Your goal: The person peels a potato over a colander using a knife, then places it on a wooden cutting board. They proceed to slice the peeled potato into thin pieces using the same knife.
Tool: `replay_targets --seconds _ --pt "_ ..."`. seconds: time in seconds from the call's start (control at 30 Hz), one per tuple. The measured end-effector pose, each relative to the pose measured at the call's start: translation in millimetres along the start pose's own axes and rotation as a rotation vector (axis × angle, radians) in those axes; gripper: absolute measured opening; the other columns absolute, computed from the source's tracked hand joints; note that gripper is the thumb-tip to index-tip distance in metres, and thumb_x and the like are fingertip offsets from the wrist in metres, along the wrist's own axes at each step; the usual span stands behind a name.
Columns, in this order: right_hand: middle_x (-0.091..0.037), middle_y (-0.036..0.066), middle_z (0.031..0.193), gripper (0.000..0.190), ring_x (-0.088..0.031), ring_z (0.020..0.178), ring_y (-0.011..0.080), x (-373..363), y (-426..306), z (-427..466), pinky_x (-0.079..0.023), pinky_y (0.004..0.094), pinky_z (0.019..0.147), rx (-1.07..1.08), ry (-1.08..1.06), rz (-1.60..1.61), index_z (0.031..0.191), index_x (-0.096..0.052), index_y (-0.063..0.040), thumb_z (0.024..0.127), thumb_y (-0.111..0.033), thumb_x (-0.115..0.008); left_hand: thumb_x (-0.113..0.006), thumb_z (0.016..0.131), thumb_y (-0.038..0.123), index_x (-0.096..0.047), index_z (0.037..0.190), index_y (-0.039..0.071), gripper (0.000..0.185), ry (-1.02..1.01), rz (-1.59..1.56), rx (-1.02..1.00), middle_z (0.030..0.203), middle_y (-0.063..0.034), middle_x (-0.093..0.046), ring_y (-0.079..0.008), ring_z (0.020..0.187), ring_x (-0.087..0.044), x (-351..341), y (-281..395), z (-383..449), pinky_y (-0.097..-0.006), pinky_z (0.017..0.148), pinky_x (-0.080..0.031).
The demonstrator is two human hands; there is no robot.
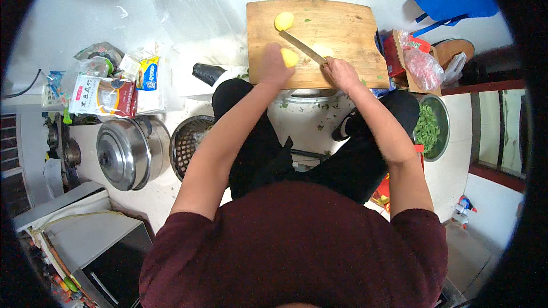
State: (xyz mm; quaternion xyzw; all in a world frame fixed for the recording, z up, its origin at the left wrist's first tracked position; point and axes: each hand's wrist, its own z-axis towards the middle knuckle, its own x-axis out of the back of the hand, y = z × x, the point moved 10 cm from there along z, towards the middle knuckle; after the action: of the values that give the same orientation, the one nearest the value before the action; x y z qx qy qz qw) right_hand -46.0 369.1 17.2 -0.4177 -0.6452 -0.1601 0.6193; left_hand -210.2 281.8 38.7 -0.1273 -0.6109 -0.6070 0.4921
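Note:
A wooden cutting board (351,21) lies before me. My left hand (274,66), somewhat blurred, is at its left part, holding a yellow lemon-like piece (290,57). My right hand (340,75) grips the handle end of a knife (302,47), whose blade slants up and left across the board, past the piece's upper right side. Near the knife's tip rests another yellow lemon-like fruit (284,21). A paler yellow piece (322,50) lies just right of the blade, partly hidden by it. Small green leaf bits are scattered over the board.
Left are food packages (102,96), a lidded steel pot (124,154) and a dark perforated basket (184,147). A black-wrapped item (208,74) sits near the board. Right are a cardboard box (409,68) with plastic bags and a metal bowl (445,130) of green leaves.

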Motion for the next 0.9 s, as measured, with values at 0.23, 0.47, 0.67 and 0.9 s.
replay_targets --seconds 0.23,0.47,0.67,0.9 --pt "-0.065 0.022 0.081 0.022 -0.065 0.077 0.0387 -1 4 6 -0.052 0.0485 0.069 0.029 0.053 -0.034 0.092 -0.060 -0.005 0.088 -0.023 -0.049 -0.080 0.062 0.022 -0.048 0.103 0.001 0.057 0.061 0.114 0.048 0.103 -0.0190 -0.052 -0.0357 0.093 -0.057 59 -11 47 -0.0421 0.080 -0.049" --pt "-0.066 0.020 0.075 0.018 -0.067 0.069 0.0352 3 -7 -3 -0.053 0.0468 0.061 0.080 0.154 -0.070 0.083 -0.061 -0.003 0.085 -0.013 -0.046 -0.081 0.063 0.024 -0.049 0.106 0.000 0.060 -0.041 0.110 0.109 0.110 -0.0190 -0.052 -0.0337 0.100 -0.057 53 15 137 -0.0396 0.085 -0.048" --pt "-0.064 0.015 0.071 0.006 -0.066 0.069 0.0324 7 -16 -20 -0.052 0.0426 0.061 0.172 0.260 -0.010 0.085 -0.053 -0.005 0.082 -0.009 -0.050 -0.083 0.061 0.023 -0.050 0.108 0.001 0.061 -0.188 0.182 -0.084 0.112 -0.0179 -0.052 -0.0324 0.101 -0.057 -35 29 187 -0.0399 0.088 -0.048" --pt "-0.063 0.010 0.072 0.004 -0.066 0.067 0.0268 -1 -15 -29 -0.053 0.0382 0.057 0.145 0.208 -0.123 0.085 -0.052 -0.007 0.082 -0.009 -0.053 -0.083 0.062 0.029 -0.050 0.115 0.002 0.068 -0.324 0.362 -0.118 0.115 -0.0175 -0.052 -0.0337 0.104 -0.056 -81 17 185 -0.0395 0.089 -0.048"
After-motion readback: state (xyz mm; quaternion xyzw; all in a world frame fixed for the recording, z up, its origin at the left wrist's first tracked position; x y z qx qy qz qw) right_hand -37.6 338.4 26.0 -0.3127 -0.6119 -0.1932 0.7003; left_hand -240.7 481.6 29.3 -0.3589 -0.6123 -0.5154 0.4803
